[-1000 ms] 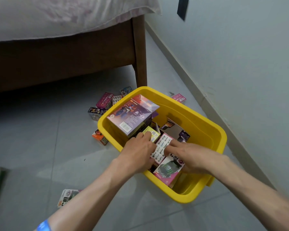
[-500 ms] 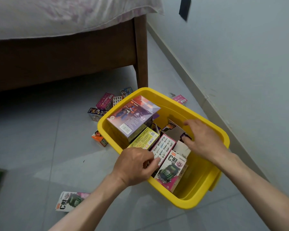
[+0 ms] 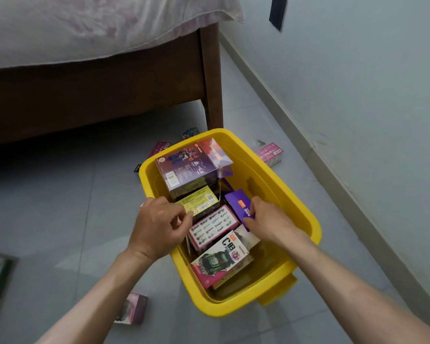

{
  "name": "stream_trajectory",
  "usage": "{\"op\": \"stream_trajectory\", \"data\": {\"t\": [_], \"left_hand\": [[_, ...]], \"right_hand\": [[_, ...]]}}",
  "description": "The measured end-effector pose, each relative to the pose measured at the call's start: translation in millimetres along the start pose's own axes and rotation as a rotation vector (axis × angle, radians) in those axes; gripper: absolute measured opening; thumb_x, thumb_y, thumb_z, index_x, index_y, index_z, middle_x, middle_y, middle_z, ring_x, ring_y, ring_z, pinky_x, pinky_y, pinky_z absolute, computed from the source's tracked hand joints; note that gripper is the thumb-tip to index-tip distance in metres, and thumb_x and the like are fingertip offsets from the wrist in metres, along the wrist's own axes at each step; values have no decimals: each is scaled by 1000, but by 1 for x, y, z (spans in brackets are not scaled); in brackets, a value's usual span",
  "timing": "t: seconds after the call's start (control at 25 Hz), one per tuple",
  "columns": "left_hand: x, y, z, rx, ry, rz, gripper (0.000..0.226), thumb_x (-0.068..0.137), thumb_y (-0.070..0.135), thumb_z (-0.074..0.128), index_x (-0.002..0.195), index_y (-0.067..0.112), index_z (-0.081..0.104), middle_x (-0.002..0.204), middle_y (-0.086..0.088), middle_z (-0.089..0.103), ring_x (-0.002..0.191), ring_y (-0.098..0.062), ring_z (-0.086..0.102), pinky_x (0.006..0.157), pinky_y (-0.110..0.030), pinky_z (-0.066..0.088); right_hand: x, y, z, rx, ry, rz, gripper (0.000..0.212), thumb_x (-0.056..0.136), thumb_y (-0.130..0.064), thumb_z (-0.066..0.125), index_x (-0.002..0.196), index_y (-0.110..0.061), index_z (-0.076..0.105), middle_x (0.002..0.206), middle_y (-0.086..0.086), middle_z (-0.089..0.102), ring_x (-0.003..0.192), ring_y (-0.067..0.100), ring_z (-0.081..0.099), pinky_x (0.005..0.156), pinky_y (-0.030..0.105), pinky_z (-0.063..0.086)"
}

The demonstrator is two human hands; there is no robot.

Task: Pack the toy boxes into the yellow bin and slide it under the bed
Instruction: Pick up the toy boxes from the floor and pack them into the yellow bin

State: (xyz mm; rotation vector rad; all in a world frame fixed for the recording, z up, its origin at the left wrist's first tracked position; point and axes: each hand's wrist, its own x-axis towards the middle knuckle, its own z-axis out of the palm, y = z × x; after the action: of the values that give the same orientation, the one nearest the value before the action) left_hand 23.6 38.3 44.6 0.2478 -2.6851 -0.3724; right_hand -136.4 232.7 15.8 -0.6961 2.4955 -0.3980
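From the head camera, the yellow bin (image 3: 305, 217) is sitting on the grey tiled floor (image 3: 60, 207), just in front of the bed leg (image 3: 212, 78) and near the wall (image 3: 358, 83); it is not under the bed (image 3: 85, 90). Inside it, toy boxes are lying packed side by side: a large purple box (image 3: 191, 167) is standing highest at the far end; a yellow-green box (image 3: 199, 202) is lying just below it; a pink-edged white box (image 3: 212, 227) is lying next toward the person; a pink box marked C03 (image 3: 221, 261) is tilting at the near end; a small violet box (image 3: 238, 204) is sitting to the right of the yellow-green one.

The left hand (image 3: 157, 227) is hovering over the bin's left rim, its fingers curling and its fingertips pinching the near corner of the yellow-green box; the right hand (image 3: 268, 219) is reaching into the bin, its thumb and fingers closing narrowly on the near edge of the small violet box.

Outside the bin, a pink box (image 3: 271, 153) is lying on the floor beside the far right rim; several more small boxes (image 3: 162, 147) are lying behind the bin's far left corner, partly hidden; another pinkish box (image 3: 134, 309) is lying on the floor near the left forearm; a dark wall plate (image 3: 278, 11) is showing high on the wall.
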Motion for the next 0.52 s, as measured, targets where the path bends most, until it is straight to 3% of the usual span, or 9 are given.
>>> {"op": "stream_trajectory", "data": {"t": [0.08,0.16,0.24,0.32,0.4,0.52], "left_hand": [[20,10,1,70,66,62,22,88,33,56,78,16,65,73,1,66,70,-19,53,67,-35,40],[56,25,7,164,87,123,22,86,34,56,101,20,63,100,0,69,93,-21,55,78,-35,36],[95,36,18,272,-86,141,35,91,43,48,120,27,60,132,-3,60,123,-26,48,101,-48,32],[122,35,32,419,-368,114,46,97,57,36,137,37,49,158,-4,34,146,-32,23,113,-68,8],[131,20,46,460,-533,39,54,96,66,29,144,44,37,163,-2,20,150,-34,7,109,-76,-2],[120,0,57,444,-514,13,52,94,69,28,139,45,41,159,-2,27,148,-34,11,108,-77,3]], "right_hand": [[4,-3,2,-35,43,21,38,91,-46,60,114,-18,47,105,3,63,89,23,62,62,34,50],[4,-5,7,-53,67,27,46,89,-47,63,118,-17,44,99,2,63,83,23,63,59,34,51],[3,-8,11,-87,93,32,51,87,-42,66,123,-17,40,92,1,62,76,23,63,56,34,52],[-1,-10,7,-127,166,31,55,85,-41,67,126,-19,38,82,-3,58,69,21,60,50,32,47],[-8,-7,3,-142,277,40,53,82,-46,66,122,-25,38,72,-9,49,59,14,52,44,28,38],[-19,0,-5,-69,360,51,53,78,-59,64,114,-32,38,78,-13,50,59,7,45,43,24,29]]}}
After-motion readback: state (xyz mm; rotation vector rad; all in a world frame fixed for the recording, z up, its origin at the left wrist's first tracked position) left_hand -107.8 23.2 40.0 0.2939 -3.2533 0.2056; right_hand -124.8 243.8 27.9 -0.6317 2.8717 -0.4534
